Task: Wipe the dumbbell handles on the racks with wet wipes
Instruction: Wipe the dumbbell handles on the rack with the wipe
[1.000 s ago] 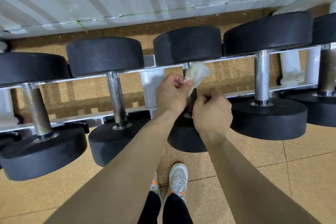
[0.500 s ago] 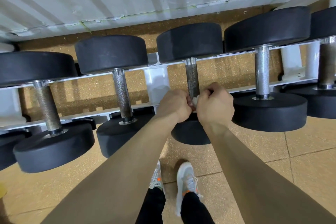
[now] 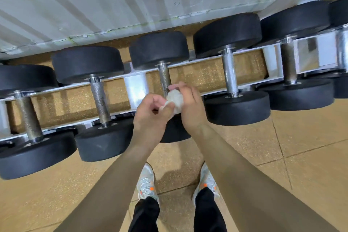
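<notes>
Head cam: wipe (image 3: pixel 174 100) balled up centre frame, both your left hand (image 3: pixel 150 118) and right hand (image 3: pixel 191 109) gripping it. Handle (image 3: pixel 164 77) runs up-frame just above; right hand's nearer, prob. touching.

Tan speckled tiled floor (image 3: pixel 310 165), white ribbed wall (image 3: pixel 113 5), even indoor light

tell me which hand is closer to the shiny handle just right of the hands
Right. The right hand sits just left of the shiny handle, holding the wipe; the left hand is farther left, on the wipe's other side.
</notes>
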Available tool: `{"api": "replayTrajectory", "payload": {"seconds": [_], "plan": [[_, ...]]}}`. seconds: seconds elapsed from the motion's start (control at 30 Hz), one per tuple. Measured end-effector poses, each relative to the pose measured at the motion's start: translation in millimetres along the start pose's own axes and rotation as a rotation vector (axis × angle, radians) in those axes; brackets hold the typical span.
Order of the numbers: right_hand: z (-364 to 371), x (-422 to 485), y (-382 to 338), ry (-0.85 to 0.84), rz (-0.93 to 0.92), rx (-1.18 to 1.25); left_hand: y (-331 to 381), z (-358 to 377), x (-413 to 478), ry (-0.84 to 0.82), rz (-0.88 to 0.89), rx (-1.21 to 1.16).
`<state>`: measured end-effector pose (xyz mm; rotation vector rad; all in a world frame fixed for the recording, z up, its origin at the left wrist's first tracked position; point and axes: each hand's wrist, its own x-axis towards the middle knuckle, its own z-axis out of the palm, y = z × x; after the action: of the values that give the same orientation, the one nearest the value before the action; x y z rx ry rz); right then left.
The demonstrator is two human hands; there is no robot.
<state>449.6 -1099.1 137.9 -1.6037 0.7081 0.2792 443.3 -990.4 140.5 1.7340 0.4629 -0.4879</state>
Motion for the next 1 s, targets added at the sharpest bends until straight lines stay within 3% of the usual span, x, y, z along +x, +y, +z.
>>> {"api": "replayTrajectory", "payload": {"seconds": [0.13,0.27,0.5,0.6,0.7,0.8,0.93,1.0], "plan": [[-52,-22,-7,-0.102,0.049,0.165,27,33,-29,-0.134,0.037,-0.137],[-122,-27,-15,-0.115,0.075,0.188,45,76,-48,-0.274,-0.060,-0.314],[-227,-8,-29,-0.129,0.085,0.003,75,138,-66,-0.252,-0.190,-0.524],[-263,1,-37,-0.127,0.077,-0.023,86,149,-66,-0.380,-0.295,-0.483],[-292,8,-45,-0.122,-0.002,0.010,90,154,-57,-0.606,-0.407,-0.187],[-308,8,-56,-0.195,-0.033,0.052,100,166,-50,-0.630,-0.272,0.189],[-318,14,-66,-0.222,0.189,0.311,115,176,-43,-0.481,-0.123,-0.002],[-320,23,-64,-0.242,0.244,0.285,120,175,-39,-0.453,-0.097,-0.102]]}}
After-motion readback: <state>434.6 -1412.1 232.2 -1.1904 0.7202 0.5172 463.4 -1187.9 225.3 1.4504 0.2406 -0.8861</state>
